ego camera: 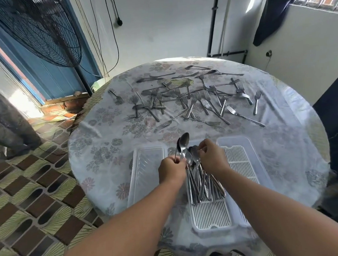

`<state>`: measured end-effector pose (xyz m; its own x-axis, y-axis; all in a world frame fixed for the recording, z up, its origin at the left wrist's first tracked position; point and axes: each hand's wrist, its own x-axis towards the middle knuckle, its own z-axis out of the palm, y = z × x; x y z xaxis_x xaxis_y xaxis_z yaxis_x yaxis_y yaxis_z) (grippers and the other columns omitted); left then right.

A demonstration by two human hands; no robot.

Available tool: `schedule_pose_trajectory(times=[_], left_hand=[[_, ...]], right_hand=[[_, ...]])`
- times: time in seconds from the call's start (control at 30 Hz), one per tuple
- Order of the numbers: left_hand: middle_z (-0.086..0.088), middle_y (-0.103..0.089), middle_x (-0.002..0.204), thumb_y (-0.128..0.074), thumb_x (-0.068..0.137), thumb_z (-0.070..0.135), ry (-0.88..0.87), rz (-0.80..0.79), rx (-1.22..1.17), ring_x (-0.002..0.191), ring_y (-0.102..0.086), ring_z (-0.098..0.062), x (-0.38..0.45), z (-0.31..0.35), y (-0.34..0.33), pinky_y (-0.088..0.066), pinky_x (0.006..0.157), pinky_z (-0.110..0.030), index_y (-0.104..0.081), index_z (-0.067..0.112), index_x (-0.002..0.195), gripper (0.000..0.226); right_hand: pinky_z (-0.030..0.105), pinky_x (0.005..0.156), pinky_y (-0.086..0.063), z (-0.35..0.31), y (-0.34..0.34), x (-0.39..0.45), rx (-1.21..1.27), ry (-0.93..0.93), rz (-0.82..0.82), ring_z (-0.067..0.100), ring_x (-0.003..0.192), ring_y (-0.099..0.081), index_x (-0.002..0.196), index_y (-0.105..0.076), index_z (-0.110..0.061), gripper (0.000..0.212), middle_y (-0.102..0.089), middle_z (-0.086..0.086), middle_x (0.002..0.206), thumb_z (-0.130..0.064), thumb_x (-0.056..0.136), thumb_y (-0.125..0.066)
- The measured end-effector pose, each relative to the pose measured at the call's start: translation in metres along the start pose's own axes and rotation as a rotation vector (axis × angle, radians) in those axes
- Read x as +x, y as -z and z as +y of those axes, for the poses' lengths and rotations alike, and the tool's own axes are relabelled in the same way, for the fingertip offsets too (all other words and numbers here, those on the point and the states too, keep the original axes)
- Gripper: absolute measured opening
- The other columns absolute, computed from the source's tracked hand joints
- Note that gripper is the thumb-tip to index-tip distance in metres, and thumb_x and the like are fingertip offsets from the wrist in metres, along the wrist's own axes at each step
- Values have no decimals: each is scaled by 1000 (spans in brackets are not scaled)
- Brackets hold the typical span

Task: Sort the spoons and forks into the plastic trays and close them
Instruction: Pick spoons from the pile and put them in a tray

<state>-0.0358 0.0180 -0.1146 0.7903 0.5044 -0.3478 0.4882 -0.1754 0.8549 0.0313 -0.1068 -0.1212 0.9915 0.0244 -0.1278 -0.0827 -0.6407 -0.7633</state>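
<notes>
Two bare forearms are reaching up from the bottom edge of the frame toward the lower centre of a round table covered with a floral cloth. The left hand is gripping, with curled fingers, the handles of two spoons whose bowls are pointing up and away, just above the hand in the frame. The right hand is lying just to the right of it, fingers bent downward, and is touching or pinching the bowl ends of the spoon pile; whether it is actually closing around one spoon cannot be told. That pile is lying lengthwise in the middle tray, directly between and below the two hands, with its handles running toward the bottom of the frame over a white slatted insert. A second tray with the same slatted insert is sitting just right of the right hand, partly overlapped by the middle tray. A clear lid or tray is lying just left of the left hand. The forks are lying scattered and crossing each other across the upper centre of the table, well apart from both hands. A standing fan is occupying the upper left of the frame, and patterned floor tiles are filling the lower left.
</notes>
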Motion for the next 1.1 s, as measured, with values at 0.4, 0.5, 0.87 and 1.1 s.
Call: schedule_pose_trajectory(times=[0.4, 0.5, 0.87, 1.1], left_hand=[[0, -50, 58, -74, 91, 26, -16, -181, 28, 56, -42, -17, -2, 10, -10, -37, 58, -27, -54, 19, 65, 34], [0, -58, 61, -71, 93, 30, -19, -187, 54, 52, -44, -18, -2, 13, -11, -38, 56, -28, -64, 12, 71, 30], [-1, -57, 59, -65, 98, 35, -7, -117, 74, 53, -49, -21, -1, 11, -12, -45, 58, -34, -60, 14, 67, 37], [9, -48, 53, -57, 100, 45, -79, -248, 136, 56, -44, -17, -16, 18, -18, -32, 60, -30, -52, 24, 67, 40]], right_hand=[[17, 45, -43, -1, -3, -18, 680, -163, -227, 3, 47, -56, 90, -72, -5, 16, -64, -2, 61, -5, 101, -59], [17, 45, -42, 4, 0, -20, 669, -190, -165, 2, 46, -55, 94, -72, -4, 14, -66, 0, 64, -9, 101, -60], [37, 81, -54, 4, -3, -15, 132, -32, 82, 18, 88, -66, 112, -66, -18, 22, -70, -1, 96, -37, 101, -61], [44, 71, -58, 4, -1, -8, 403, -147, 85, 25, 76, -70, 99, -70, -16, 12, -74, 4, 86, -26, 99, -64]])
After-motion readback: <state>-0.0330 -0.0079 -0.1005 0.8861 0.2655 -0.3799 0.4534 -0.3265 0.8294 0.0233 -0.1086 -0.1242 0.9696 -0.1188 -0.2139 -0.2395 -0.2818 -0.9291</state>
